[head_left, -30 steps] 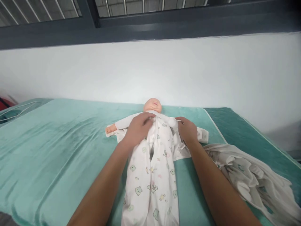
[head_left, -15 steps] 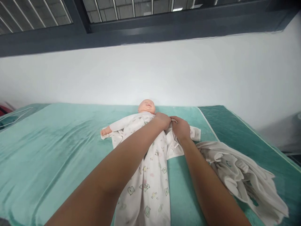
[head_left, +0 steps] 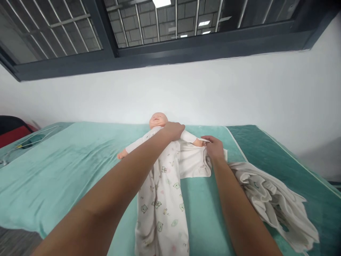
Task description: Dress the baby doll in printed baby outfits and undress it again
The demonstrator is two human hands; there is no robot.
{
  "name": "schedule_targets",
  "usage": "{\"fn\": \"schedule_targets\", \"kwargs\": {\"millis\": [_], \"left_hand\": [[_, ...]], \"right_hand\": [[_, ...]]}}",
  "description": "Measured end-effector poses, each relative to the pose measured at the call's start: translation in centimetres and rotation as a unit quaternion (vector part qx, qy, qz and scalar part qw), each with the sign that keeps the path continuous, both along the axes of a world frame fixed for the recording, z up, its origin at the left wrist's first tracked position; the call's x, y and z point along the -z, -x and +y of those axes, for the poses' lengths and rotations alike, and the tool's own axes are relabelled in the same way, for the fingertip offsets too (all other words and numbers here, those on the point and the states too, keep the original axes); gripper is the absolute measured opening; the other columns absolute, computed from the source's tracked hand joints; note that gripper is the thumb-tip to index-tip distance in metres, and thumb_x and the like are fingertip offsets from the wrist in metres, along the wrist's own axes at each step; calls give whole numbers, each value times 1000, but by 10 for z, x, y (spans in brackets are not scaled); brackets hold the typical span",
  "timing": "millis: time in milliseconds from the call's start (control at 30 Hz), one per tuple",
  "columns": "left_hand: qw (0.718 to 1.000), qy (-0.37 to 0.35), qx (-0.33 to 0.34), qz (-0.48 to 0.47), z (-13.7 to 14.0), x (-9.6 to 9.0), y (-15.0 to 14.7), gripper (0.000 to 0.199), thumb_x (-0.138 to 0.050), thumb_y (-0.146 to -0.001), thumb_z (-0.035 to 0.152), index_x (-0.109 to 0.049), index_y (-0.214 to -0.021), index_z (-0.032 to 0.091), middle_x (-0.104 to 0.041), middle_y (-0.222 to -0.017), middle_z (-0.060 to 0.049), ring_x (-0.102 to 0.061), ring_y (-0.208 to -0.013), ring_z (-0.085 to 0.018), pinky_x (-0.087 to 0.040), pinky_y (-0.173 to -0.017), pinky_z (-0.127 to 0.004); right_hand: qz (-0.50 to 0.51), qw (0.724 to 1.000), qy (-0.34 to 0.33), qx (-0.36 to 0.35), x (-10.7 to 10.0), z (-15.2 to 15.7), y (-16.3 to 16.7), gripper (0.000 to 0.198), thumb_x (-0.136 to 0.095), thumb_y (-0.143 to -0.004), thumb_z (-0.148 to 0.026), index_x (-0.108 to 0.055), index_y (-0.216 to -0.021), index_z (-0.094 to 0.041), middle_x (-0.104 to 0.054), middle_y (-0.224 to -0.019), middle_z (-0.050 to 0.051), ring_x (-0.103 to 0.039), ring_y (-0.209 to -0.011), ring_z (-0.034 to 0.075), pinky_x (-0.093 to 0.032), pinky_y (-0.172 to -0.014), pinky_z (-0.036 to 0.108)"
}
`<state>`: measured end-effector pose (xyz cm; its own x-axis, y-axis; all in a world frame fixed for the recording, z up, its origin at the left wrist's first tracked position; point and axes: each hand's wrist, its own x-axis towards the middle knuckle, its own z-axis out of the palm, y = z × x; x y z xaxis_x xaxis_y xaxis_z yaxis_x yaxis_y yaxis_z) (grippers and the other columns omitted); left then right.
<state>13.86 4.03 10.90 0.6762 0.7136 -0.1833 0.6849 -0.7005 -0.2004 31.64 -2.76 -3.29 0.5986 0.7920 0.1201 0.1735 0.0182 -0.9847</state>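
Observation:
A baby doll (head_left: 157,120) lies on its back, dressed in a long-sleeved white top and white animal-print trousers (head_left: 161,199). My left hand (head_left: 174,131) is closed over the doll's upper arm by the shoulder; its fingertips are partly hidden. The doll's sleeved arm (head_left: 188,137) stretches out to the right, its hand bare. At that small hand, my right hand (head_left: 215,147) pinches the edge of a white baby shirt (head_left: 193,163), which lies spread under the outstretched arm. The doll's other arm (head_left: 133,145) points left, partly behind my forearm.
A crumpled white cloth (head_left: 274,202) lies beside my right forearm. The green sheet (head_left: 66,170) covers the bed, with a darker green strip at the right. A white wall (head_left: 213,89) and barred window stand behind. A red and black item (head_left: 13,129) is at far left.
My hands have moved apart: the left shifted towards the doll's shoulder, the right slightly outwards. The doll's right-side arm and hand now show. The camera view has tilted up and turned slightly.

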Motion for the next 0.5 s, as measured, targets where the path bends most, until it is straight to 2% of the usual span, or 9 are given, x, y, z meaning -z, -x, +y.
{"fn": "schedule_targets", "kwargs": {"millis": [100,200,333,433,500], "left_hand": [[1000,-5,-6,4,-3,-9,8,43,-57,-79,17,-55,-121,19,-66,-109,-14,-66,-91,-28,-50,-78,-38],[1000,-3,-1,5,-7,-9,6,42,-56,-79,18,-54,-121,18,-67,-107,-14,-65,-87,-27,-50,-74,-38],[1000,0,6,-8,-12,4,-4,38,-53,-83,18,-54,-121,18,-66,-109,-13,-65,-92,-28,-50,-74,-38],[1000,8,-3,-17,-13,19,-11,40,-54,-81,17,-54,-121,17,-65,-110,-14,-64,-96,-29,-50,-77,-40],[1000,16,-12,-24,-15,26,-15,38,-56,-81,17,-56,-119,17,-65,-112,-15,-64,-100,-30,-50,-80,-42]], "right_hand": [[82,995,-51,15,4,3,1,37,-52,-56,-22,-71,-87,-16,-73,-88,6,-65,-81,22,-51,-73,32],[150,983,-103,22,5,5,3,37,-56,-56,-24,-71,-89,-17,-72,-89,4,-65,-82,19,-52,-73,30],[216,962,-162,37,-1,4,2,36,-58,-55,-22,-68,-89,-18,-71,-94,4,-66,-87,18,-54,-77,30],[258,940,-207,87,-4,1,-4,34,-52,-55,-19,-62,-87,-19,-69,-98,4,-67,-91,16,-55,-78,29],[271,928,-221,126,-5,0,-8,32,-48,-54,-17,-61,-83,-19,-68,-94,3,-67,-89,14,-55,-76,27]]}}
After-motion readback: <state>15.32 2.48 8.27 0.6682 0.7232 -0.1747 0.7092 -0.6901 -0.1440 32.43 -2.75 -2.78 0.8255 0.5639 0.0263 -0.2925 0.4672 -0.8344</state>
